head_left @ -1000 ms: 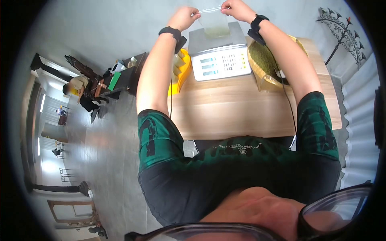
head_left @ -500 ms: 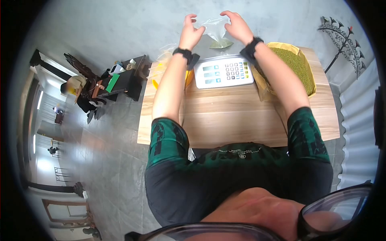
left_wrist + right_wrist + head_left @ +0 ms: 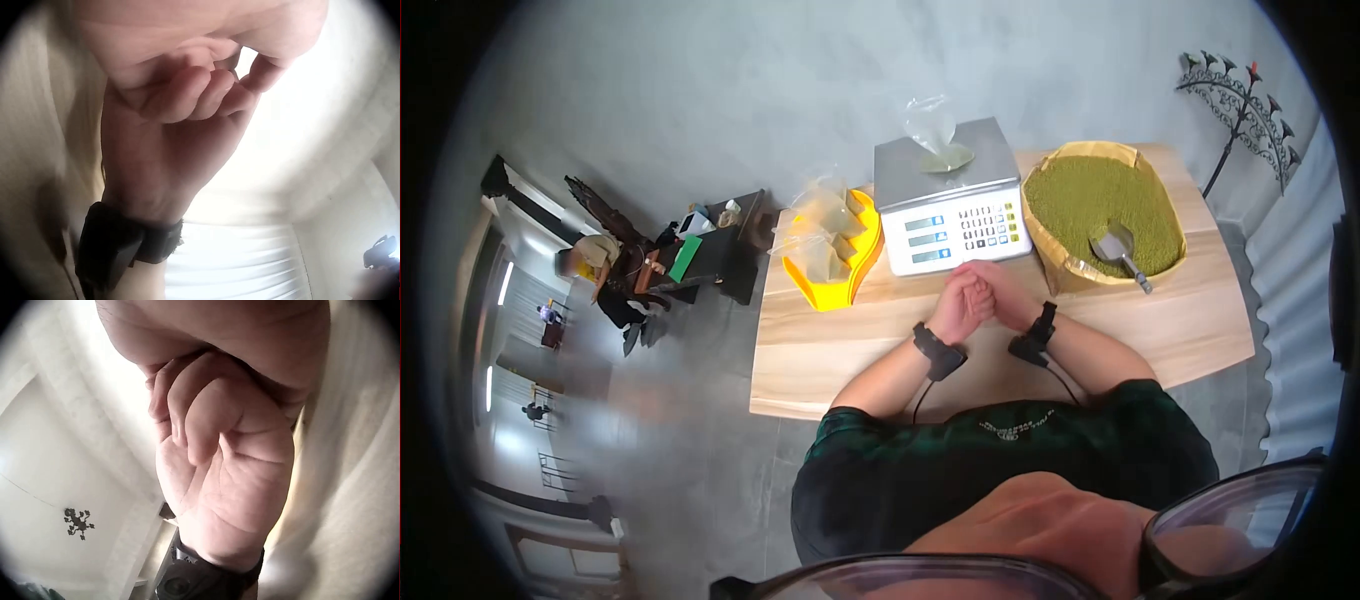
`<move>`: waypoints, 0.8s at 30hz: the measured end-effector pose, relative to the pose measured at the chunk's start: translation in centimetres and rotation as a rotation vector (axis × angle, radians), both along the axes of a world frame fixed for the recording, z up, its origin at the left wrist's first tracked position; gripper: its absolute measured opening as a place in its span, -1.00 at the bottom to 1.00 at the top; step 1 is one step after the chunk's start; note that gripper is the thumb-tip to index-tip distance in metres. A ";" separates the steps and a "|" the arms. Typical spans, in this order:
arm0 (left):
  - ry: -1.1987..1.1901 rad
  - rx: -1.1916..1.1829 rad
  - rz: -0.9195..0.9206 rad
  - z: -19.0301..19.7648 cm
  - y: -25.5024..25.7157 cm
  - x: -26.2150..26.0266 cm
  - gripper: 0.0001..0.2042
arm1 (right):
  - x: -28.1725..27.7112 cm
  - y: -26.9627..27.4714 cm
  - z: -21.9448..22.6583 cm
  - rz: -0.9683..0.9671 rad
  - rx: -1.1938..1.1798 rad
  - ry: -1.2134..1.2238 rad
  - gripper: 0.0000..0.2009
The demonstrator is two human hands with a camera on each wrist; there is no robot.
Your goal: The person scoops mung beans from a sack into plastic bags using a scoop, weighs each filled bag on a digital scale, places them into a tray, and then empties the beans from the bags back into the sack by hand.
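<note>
My left hand [image 3: 962,309] and right hand [image 3: 1008,297] are clasped over the wooden table [image 3: 920,345], close to the front of the scale's keypad. In both wrist views the curled fingers fold against the other hand, with no object between them. A clear plastic bag [image 3: 930,122] stands on the grey plate of the digital scale [image 3: 895,190], some green grain at its bottom. To the right of my hands, a big yellow-rimmed sack [image 3: 1050,250] of small green grain [image 3: 1090,195] has a metal scoop [image 3: 1113,243] lying in it.
Left of the scale, a yellow tray [image 3: 834,296] carries several filled clear bags [image 3: 825,255]. Thin cables [image 3: 924,400] run from the wristbands. A grey wall rises behind the table. Farther left, a person [image 3: 595,262] sits by a dark desk [image 3: 725,240].
Both hands let go of the plastic bag's top, leaving it standing on the scale. They drew back toward my body and came together in front of the keypad.
</note>
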State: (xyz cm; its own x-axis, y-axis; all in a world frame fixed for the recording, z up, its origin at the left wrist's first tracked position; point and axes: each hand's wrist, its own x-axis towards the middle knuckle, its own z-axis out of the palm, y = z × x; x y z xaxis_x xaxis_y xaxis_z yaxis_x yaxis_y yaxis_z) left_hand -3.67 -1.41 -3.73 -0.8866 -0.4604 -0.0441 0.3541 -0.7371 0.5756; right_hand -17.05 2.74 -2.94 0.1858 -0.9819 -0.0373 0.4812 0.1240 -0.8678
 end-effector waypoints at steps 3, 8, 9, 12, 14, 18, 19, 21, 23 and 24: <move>-0.169 0.056 0.233 0.6 1.3 -0.6 -0.79 | 0.2 -1.0 -3.0 -0.062 -0.015 -0.055 -0.70; -0.097 0.032 0.035 -2.9 -0.4 0.3 -0.80 | -0.4 -0.3 -2.2 0.006 -0.040 -0.045 -0.69; -0.086 0.026 0.042 -2.9 -0.4 0.5 -0.80 | -0.3 -0.2 -2.4 0.020 -0.001 -0.061 -0.69; -0.103 0.009 0.067 -3.1 -0.7 -0.1 -0.80 | -0.3 -0.4 -2.5 0.001 0.072 -0.050 -0.67; -0.109 -0.006 0.027 -3.5 -0.6 -0.1 -0.82 | -0.9 -0.2 -1.9 0.047 0.113 -0.039 -0.67; -0.155 -0.102 0.049 -3.1 -0.5 -0.4 -0.83 | 0.3 0.3 0.1 -0.015 0.222 -0.058 -0.65; -0.138 -0.106 0.023 -3.0 -0.5 -0.3 -0.81 | 0.2 0.3 0.4 -0.011 0.228 -0.056 -0.65; -0.136 -0.108 -0.001 -2.6 -0.5 -0.1 -0.79 | 0.1 0.3 0.7 0.022 0.227 -0.060 -0.63; -0.181 -0.076 0.038 -2.3 -0.2 -0.2 -0.76 | 0.2 0.2 0.7 0.030 0.246 -0.065 -0.63; -0.189 -0.077 0.040 -2.3 -0.2 -0.2 -0.76 | 0.0 0.3 0.6 0.035 0.257 -0.057 -0.62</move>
State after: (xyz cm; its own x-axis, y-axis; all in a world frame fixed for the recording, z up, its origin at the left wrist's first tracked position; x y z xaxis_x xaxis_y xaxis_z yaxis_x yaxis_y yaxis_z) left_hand -3.87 -1.64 -6.04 -0.8468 -0.5034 -0.1719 0.2622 -0.6762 0.6885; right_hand -17.08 3.00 -2.32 0.2281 -0.9345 -0.2732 0.5200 0.3541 -0.7773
